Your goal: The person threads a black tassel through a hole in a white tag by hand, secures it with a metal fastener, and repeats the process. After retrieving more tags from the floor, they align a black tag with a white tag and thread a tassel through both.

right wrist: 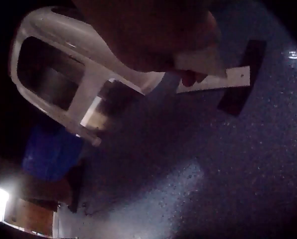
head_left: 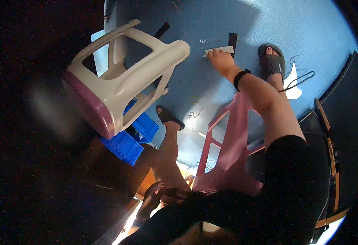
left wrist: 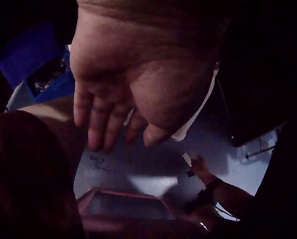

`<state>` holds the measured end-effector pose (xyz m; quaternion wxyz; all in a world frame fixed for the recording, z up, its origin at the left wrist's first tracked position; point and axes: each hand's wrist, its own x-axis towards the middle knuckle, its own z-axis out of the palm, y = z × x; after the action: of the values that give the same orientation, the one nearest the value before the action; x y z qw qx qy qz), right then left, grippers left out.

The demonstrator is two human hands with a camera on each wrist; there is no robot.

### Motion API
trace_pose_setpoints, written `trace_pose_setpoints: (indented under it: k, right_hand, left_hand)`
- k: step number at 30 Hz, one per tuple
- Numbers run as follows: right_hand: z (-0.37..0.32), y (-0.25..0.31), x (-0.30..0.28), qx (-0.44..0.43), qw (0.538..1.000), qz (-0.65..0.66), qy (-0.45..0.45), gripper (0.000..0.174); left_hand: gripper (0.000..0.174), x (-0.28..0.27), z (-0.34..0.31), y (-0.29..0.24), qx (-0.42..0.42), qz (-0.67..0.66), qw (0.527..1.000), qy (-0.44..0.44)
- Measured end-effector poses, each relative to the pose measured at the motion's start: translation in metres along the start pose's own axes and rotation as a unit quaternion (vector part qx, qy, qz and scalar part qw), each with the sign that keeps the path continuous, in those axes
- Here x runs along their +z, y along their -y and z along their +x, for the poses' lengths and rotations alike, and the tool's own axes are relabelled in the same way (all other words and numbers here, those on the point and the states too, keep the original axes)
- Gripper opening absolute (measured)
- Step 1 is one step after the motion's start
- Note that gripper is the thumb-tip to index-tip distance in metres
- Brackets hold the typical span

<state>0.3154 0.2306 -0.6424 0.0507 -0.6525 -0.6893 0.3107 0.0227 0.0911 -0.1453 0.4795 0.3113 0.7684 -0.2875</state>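
Observation:
Down at the floor, my right hand (head_left: pixel 221 61) has its fingers curled over one end of a flat white strip (head_left: pixel 229 49). That strip lies across a black strip (head_left: pixel 232 39). In the right wrist view the same hand (right wrist: pixel 163 35) pinches the white strip (right wrist: pixel 238 76), above the black strip (right wrist: pixel 232 103). My left hand (left wrist: pixel 128 74) hangs palm-visible in the left wrist view, fingers loosely extended and holding nothing.
A white stool (head_left: pixel 124 90) with a purple seat lies tilted at left, beside blue bins (head_left: pixel 124 148). A pink stool (head_left: pixel 232 151) is below my right arm. Another black strip (head_left: pixel 162 30), sandalled feet and a looped cord (head_left: pixel 305 78) are on the blue floor (head_left: pixel 211 20).

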Motion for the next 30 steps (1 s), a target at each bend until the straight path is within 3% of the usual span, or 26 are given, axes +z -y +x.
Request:
trace_pose_setpoints:
  k: [3, 5, 7, 10, 12, 13, 16, 17, 20, 23, 25, 28, 30]
  right_hand:
    - [-0.009, -0.008, -0.004, 0.078, 0.994, -0.022, -0.072, 0.023]
    - [-0.011, -0.022, -0.006, 0.064, 0.995, -0.044, -0.068, 0.021]
    - [-0.01, -0.031, -0.002, 0.04, 0.996, -0.042, -0.069, 0.019]
    - [-0.003, -0.027, -0.003, -0.026, 0.996, -0.018, -0.087, 0.016]
    - [0.001, -0.017, -0.011, -0.097, 0.989, -0.018, -0.108, 0.015]
    - [0.008, -0.01, -0.017, -0.04, 0.996, -0.008, -0.082, 0.013]
    - [0.028, -0.025, -0.025, 0.064, 0.993, 0.084, -0.045, 0.014]
    - [0.03, -0.03, -0.029, 0.095, 0.992, 0.071, -0.04, 0.015]
    - [0.022, -0.046, -0.028, 0.04, 0.994, 0.044, -0.087, 0.025]
    - [0.015, -0.017, -0.025, -0.025, 0.998, 0.041, 0.029, 0.017]
    - [0.007, 0.001, -0.004, 0.006, 1.0, 0.006, 0.021, 0.02]
    - [0.002, 0.002, 0.061, 0.057, 0.998, 0.006, -0.031, 0.025]
    - [-0.003, 0.003, 0.073, 0.068, 0.997, 0.013, -0.043, 0.026]
  left_hand:
    - [0.027, -0.01, 0.002, 0.003, 0.026, 0.048, 0.999, -0.004]
    - [0.028, -0.008, -0.001, -0.007, 0.007, 0.056, 0.998, -0.002]
    - [0.029, -0.007, 0.003, -0.027, -0.024, 0.053, 0.998, -0.005]
    - [0.03, -0.005, 0.008, 0.001, -0.047, -0.065, 0.997, -0.013]
    - [0.03, -0.008, 0.01, 0.001, -0.033, 0.035, 0.999, -0.002]
    - [0.03, -0.006, 0.01, -0.001, -0.029, 0.083, 0.996, 0.006]
    - [0.028, -0.003, 0.003, -0.026, -0.03, -0.026, 0.999, -0.024]
    - [0.028, -0.004, 0.003, -0.028, -0.033, 0.022, 0.999, -0.008]
    - [0.026, -0.006, 0.007, -0.021, -0.03, 0.102, 0.994, 0.024]
    - [0.026, -0.007, 0.006, 0.003, -0.014, 0.07, 0.997, 0.016]
    - [0.026, -0.008, 0.005, -0.015, -0.003, 0.059, 0.998, 0.003]
    - [0.028, -0.014, 0.001, -0.039, -0.07, 0.006, 0.997, 0.013]
    - [0.03, -0.016, -0.001, -0.021, -0.027, 0.016, 0.999, 0.021]
